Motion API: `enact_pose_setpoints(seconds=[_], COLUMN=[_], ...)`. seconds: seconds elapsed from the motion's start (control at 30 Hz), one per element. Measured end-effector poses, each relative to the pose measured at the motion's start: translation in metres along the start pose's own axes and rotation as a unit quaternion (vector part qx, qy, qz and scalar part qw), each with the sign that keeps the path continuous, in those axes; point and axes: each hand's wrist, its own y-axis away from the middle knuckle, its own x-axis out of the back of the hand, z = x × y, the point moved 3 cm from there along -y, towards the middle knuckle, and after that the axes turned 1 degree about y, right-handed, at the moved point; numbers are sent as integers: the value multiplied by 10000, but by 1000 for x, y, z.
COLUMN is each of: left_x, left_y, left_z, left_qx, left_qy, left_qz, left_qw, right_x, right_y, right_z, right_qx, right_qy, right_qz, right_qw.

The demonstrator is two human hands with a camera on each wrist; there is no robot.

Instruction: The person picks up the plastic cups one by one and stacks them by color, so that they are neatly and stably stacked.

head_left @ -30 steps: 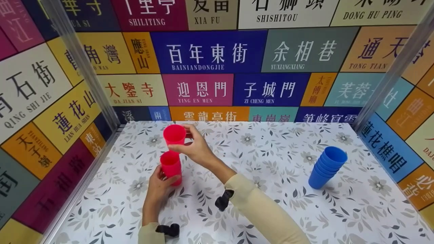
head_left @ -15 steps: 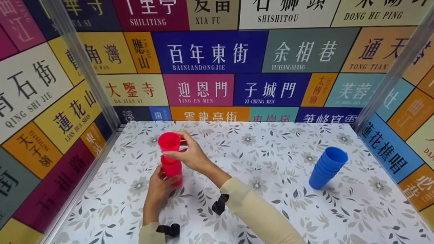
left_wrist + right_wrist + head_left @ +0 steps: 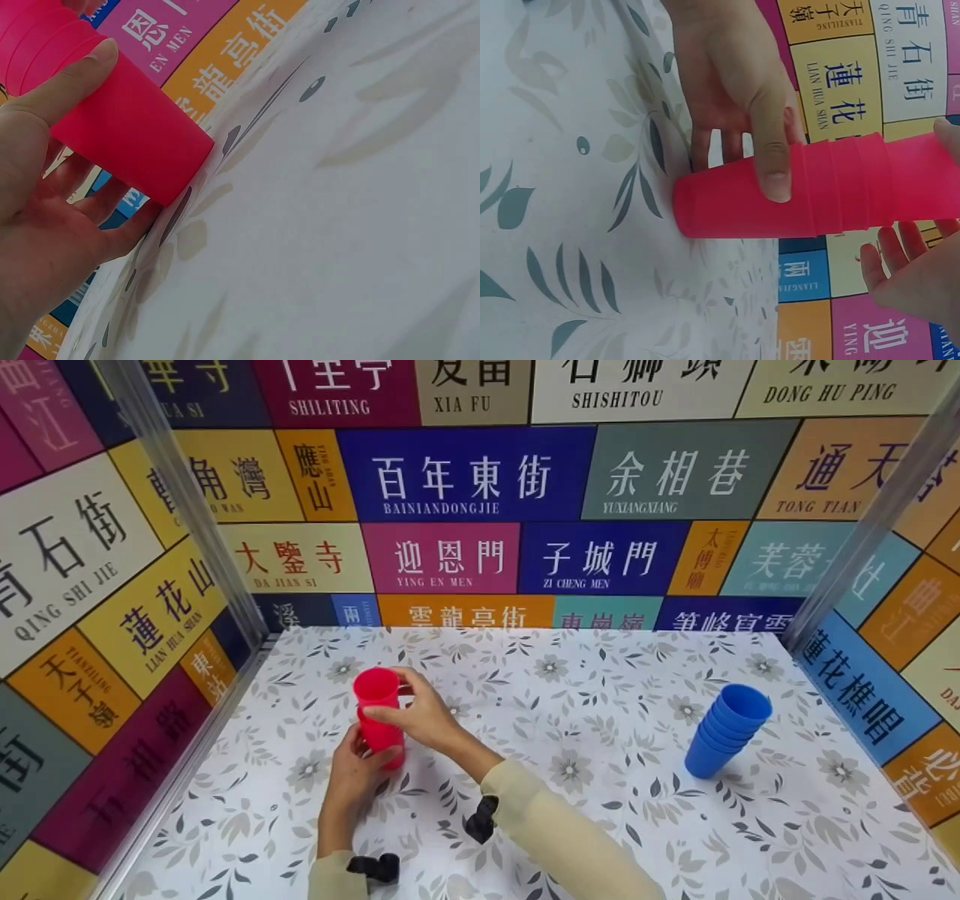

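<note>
Several nested red cups (image 3: 385, 735) stand upright on the table at the left. My left hand (image 3: 351, 775) grips this stack low down; in the left wrist view its thumb lies across the wall of the bottom cup (image 3: 135, 127), with the fingers round the far side. Over the stack, my right hand (image 3: 421, 714) holds one more red cup (image 3: 376, 688) by its side, between thumb and fingers. The right wrist view has the lower part of that top cup (image 3: 922, 176) inside the stack's mouth, with much of its wall still showing above the rims.
A stack of nested blue cups (image 3: 724, 735) leans slightly in the view at the right of the table. The white tabletop (image 3: 570, 825) has a leaf and flower print. Panels with place names (image 3: 465, 472) enclose the back and sides, with clear posts at the corners.
My right hand has brought the top red cup down, first leftward, into the stack's mouth. My left hand keeps its grip on the stack and stays in place. The blue cups have not moved.
</note>
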Motion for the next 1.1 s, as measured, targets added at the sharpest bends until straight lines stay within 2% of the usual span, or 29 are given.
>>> enact_pose_setpoints(seconds=[0.23, 0.43, 0.57, 1.1], left_x=[1, 1, 0, -1], left_y=[0, -2, 0, 0], left_z=[1, 0, 0, -1], left_qx=[-89, -190, -138, -319], left_qy=[-158, 58, 116, 126], left_qz=[52, 86, 86, 1], left_qw=[9998, 9998, 9998, 9994], right_x=[-5, -10, -12, -11], right_y=[2, 4, 6, 11], right_z=[9, 18, 24, 28], right_qx=[-176, -181, -184, -202], right_qy=[5, 45, 74, 7], right_qz=[-33, -61, -39, 39], right_qw=[9998, 9998, 9998, 9998])
